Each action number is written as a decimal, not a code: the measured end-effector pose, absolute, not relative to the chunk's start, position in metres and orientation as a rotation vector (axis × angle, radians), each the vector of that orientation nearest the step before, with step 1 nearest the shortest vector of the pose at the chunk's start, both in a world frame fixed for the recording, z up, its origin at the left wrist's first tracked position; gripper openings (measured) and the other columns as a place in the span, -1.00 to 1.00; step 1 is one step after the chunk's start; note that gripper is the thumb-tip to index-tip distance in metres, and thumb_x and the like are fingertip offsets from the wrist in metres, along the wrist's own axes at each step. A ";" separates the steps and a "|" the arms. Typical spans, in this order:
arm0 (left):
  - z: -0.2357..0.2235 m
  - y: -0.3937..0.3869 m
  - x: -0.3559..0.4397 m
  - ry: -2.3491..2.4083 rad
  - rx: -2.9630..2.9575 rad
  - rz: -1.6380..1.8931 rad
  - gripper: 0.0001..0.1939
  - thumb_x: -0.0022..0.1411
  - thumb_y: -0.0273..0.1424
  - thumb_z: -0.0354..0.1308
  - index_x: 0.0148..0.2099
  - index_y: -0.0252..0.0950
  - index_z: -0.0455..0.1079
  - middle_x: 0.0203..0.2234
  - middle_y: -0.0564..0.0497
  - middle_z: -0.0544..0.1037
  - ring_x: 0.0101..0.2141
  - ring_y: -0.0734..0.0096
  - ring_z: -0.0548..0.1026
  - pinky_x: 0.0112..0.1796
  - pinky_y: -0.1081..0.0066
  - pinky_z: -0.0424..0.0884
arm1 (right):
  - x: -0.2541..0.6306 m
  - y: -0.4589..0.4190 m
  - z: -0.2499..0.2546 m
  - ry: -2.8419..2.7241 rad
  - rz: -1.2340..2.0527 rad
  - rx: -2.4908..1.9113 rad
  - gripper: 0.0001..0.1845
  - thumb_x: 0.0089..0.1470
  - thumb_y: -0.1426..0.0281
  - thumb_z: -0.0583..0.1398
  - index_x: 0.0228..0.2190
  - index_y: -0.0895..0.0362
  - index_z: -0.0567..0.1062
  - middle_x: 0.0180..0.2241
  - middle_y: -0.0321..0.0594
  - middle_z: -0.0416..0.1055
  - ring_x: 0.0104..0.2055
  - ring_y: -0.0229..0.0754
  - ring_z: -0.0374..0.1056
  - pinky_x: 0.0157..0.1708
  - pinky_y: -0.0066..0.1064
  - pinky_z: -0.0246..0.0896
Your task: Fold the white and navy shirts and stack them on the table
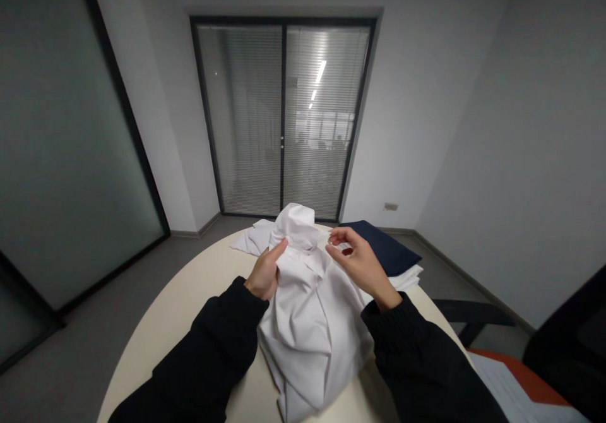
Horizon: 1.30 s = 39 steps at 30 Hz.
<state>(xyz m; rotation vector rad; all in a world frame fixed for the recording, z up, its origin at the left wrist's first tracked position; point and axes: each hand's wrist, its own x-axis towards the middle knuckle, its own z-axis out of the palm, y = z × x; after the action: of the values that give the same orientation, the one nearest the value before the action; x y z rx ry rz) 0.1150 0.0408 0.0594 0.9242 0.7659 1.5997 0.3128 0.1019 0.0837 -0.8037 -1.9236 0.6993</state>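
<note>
- The single view comes from a camera worn on the person's head, looking from above the near side of the surface.
- It faces forward and down, taking in the left hand and right hand at close range.
- Beyond the surface it reaches the glass doors on the far side.
- Its wide span includes a frosted panel at left and a dark chair at near right.

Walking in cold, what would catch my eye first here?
Probably the bunched white garment in the middle of the round table, its upper end held by the left hand, with the right hand curled close beside it. Next comes the folded navy cloth on a white stack at the table's far right. Beyond the table, a dark-framed glass door with blinds stands out.
</note>
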 end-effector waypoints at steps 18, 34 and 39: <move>0.074 0.020 0.102 0.750 0.879 1.297 -0.51 0.16 -0.18 0.14 0.00 -0.44 0.48 -0.18 -0.23 0.62 -0.02 -0.10 0.50 0.04 0.05 0.42 | 0.329 0.096 0.083 -2.346 1.130 -0.520 -0.46 -0.01 0.03 0.29 -0.03 0.03 0.51 -0.13 -0.16 0.51 -0.03 0.02 0.36 0.07 -0.10 0.20; 0.078 0.019 0.075 0.872 1.834 0.835 -0.49 0.11 -0.26 0.31 0.10 -0.27 0.43 0.00 -0.15 0.54 0.03 0.04 0.47 0.09 0.14 0.32 | 0.343 0.113 0.092 -1.810 0.279 -0.721 -0.65 0.15 0.14 0.19 -0.10 0.05 0.52 -0.02 -0.10 0.45 0.16 0.06 0.23 0.16 -0.03 0.09; 0.083 0.026 0.071 1.222 1.830 1.208 -0.64 0.22 -0.20 0.17 -0.04 -0.32 0.50 -0.11 -0.12 0.58 -0.07 0.04 0.51 -0.02 0.19 0.39 | 0.356 0.111 0.098 -1.831 0.078 -0.730 -0.67 0.20 0.18 0.14 -0.07 0.04 0.50 0.03 -0.08 0.43 0.33 0.08 -0.02 0.24 0.08 -0.05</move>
<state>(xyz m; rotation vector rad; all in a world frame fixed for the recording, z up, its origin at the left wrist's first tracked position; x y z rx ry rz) 0.0706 0.0262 0.0832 1.8299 1.2217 1.2083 0.3557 0.1110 0.0983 -0.7297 -1.8309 0.0780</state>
